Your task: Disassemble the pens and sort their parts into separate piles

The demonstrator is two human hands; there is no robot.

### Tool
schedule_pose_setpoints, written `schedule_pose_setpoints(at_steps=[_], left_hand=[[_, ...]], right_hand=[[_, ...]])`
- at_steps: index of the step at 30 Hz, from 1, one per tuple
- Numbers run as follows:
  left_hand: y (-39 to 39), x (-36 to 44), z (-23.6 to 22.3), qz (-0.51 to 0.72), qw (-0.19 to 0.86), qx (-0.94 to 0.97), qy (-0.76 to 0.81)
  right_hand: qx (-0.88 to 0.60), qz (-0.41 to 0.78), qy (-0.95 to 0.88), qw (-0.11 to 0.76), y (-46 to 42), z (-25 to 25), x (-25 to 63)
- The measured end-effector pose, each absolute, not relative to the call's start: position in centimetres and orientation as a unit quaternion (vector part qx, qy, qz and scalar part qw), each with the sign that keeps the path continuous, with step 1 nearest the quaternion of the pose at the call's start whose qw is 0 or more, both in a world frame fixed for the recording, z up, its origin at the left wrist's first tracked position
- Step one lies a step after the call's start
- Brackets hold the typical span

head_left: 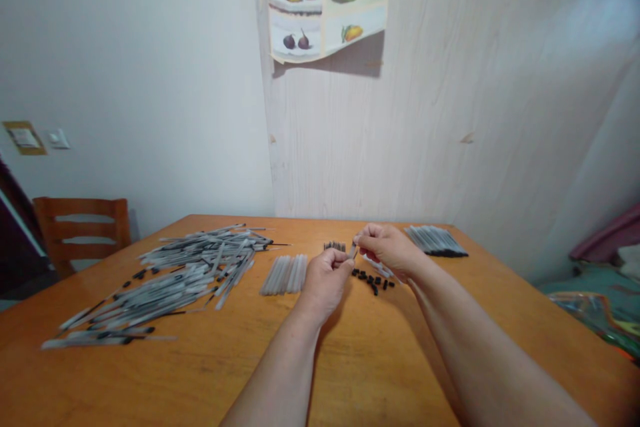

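Observation:
Over the middle of the table, my left hand is closed, thumb and fingers pinching a short visible stretch of a translucent pen tube. My right hand meets it from the right with its fingertips pinched at the tube's upper end. Something small and dark shows at those fingertips, too small to name. Black plugs lie scattered just below my right hand, beside a few clear pieces it partly hides. Left of my left hand is a row of translucent tubes. Behind the hands stands a row of thin dark-tipped sticks.
A large loose heap of translucent and black pen parts covers the table's left side. At the back right lies a neat row of black-ended tubes. A wooden chair stands at the left, and the wall rises behind the table.

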State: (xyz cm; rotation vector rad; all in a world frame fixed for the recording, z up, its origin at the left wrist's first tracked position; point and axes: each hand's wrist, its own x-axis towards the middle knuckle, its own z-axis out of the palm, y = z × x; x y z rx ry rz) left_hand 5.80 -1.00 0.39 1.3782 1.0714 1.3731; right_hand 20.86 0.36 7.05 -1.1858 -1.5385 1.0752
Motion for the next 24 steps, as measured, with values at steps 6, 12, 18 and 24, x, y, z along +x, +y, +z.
schedule_pose_setpoints(at_steps=[6,12,18,24], left_hand=[[-1.2,5.9,0.5,0.548,0.479,0.537,0.427],[-1.6,5.9,1.3,0.562,0.499,0.506,0.423],[-2.1,6.0,2.2,0.574,0.514,0.476,0.423],[-1.9,5.9,1.9,0.584,0.506,0.474,0.422]], right_hand=[[-0.457,0.476,-0.609,0.440,0.6,6.9,21.6],[-0.465,0.464,-0.569,0.495,1.8,6.9,24.0],[-0.480,0.429,-0.528,0.554,2.1,7.3,26.0],[-0.532,0.368,-0.521,0.557,2.6,6.4,26.7]])
